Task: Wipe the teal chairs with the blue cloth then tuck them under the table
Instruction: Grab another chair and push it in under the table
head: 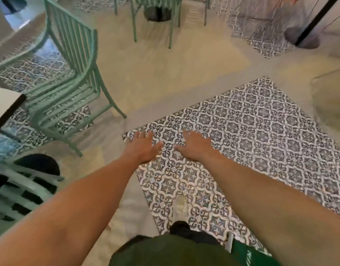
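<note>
One head-worn view looks steeply down and forward over patterned floor tiles (251,131); teal chair (69,83) near at ten o'clock; wide-angle, blurred.

A beige floor (146,73) with a patterned tile patch (261,131) is seen beneath the left hand (144,148). A teal chair (69,89) stands on it, left of that hand.

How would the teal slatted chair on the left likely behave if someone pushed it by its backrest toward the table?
The teal chair looks like rigid slatted metal, so it probably won't flex. Its thin legs stand on smooth floor, so it would likely slide. Pushed high on the tall backrest, it might tip forward a little.
</note>
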The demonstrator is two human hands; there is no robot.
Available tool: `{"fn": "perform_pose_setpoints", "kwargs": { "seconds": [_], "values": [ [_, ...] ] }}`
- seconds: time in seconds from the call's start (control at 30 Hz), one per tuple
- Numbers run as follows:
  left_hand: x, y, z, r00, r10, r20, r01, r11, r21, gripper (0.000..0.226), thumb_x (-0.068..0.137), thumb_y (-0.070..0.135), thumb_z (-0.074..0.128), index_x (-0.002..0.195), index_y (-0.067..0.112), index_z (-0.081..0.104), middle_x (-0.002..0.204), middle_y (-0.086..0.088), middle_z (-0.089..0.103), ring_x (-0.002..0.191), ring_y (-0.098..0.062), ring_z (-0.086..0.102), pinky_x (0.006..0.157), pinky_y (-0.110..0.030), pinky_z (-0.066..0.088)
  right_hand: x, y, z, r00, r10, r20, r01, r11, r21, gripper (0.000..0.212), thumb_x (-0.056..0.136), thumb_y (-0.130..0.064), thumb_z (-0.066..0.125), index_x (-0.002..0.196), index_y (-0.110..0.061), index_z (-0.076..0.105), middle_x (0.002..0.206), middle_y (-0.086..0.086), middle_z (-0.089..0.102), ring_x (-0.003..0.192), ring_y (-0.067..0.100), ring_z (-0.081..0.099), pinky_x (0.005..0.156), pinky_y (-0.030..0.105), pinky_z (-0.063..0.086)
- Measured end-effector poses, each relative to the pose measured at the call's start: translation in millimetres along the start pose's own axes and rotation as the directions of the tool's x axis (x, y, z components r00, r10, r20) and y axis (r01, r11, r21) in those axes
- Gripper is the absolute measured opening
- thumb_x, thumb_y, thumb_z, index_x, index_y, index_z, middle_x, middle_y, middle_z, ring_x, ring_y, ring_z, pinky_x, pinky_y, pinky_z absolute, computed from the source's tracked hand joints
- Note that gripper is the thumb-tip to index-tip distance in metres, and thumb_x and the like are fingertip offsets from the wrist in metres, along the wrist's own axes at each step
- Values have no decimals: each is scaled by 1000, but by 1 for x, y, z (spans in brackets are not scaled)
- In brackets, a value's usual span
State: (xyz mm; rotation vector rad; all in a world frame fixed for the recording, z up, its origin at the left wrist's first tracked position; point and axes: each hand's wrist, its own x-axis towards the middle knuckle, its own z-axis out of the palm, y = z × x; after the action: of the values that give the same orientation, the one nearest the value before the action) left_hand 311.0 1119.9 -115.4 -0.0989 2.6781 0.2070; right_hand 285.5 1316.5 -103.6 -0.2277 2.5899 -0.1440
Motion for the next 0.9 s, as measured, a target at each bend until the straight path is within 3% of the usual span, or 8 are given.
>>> {"fn": "perform_pose_setpoints", "kwargs": {
  "seconds": [0.2,0.5,0.9],
  "values": [
    [99,20,-70,999,-10,-34,10,1000,0,75,94,67,23,153,20,22,159,-10,23,146,-32,19,116,-55,17,101,15,-85,999,-27,-45,26,1000,-17,78,90,-66,39,150,-20,20,157,10,25,142,33,26,112,56,24],
    [275,-14,-134,998,-59,-14,59,998,-7,77,94,68,22,154,21,20,159,-9,24,147,-30,19,115,-56,19,290,-13,-166,994,-105,-3,105,991,-87,73,89,-65,39,146,-21,27,149,9,36,132,34,38,104,51,33],
    [492,-78,-276,979,-195,-62,190,979,-80,74,93,68,21,150,21,27,155,-7,31,143,-29,24,113,-56,20,531,-79,-322,969,-248,-13,243,957,-157,73,90,-65,36,147,-21,25,150,9,34,134,33,34,104,53,32]
  ]
}}
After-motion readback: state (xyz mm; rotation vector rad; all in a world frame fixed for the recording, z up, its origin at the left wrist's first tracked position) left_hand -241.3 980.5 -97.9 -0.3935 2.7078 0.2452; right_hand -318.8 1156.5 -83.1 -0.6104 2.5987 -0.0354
